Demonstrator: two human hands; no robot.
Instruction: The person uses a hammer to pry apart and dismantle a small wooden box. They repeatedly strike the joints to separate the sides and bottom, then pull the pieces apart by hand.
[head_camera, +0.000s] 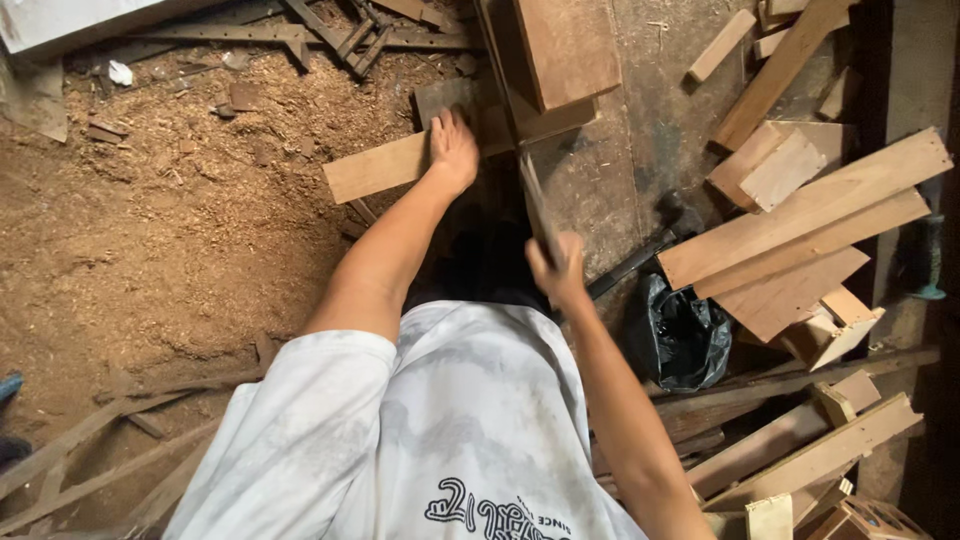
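The left hand (453, 150) lies flat, palm down with fingers spread, on the near end of a short wooden board (385, 166), which rests across the sawdust-covered floor (150, 230) just in front of a stack of thicker timber blocks (560, 60). The right hand (556, 268) is closed around the lower end of a narrow, dark, blade-like tool (535, 205) that rises at a slight slant toward the blocks; motion blur prevents confirming its exact kind or where its tip meets the wood. Both arms extend forward from the body in a white printed shirt (440, 420), the left nearly straight and bearing down, the right bent at the elbow with the wrist raised. Judged from this posture, the work in hand is holding the board steady while the tool is applied beside it. To do this well, the pressing hand should stay well clear of the tool's line, weight should remain over the board so it cannot skid on loose sawdust, and the tool grip should stay firm and aligned with the forearm. To the right, loose offcut planks (800, 230) lie heaped, with a black plastic bag (680, 335) just beside the right forearm and a dark hammer-like handle (640, 255) near it.
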